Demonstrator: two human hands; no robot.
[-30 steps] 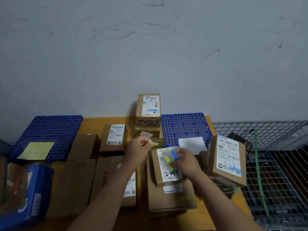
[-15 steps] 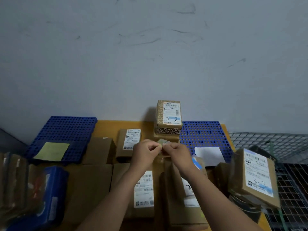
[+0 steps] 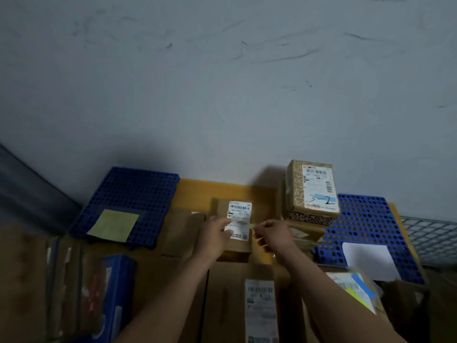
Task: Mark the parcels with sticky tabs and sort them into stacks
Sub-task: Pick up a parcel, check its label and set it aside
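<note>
Now right hand (image 3: pixel 272 235) pinches a thin sticky tab (image 3: pixel 251 226) beside the label (image 3: pixel 239 212) on the small parcel (image 3: pixel 220 206); left hand (image 3: pixel 216 236) rests there, grip unclear; tab likely flimsy; hold its dry end.

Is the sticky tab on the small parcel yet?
Not fully: the right hand pinches the tab at the edge of the label on the parcel; the left hand rests on it. Whether its tip sticks: cannot tell.
</note>
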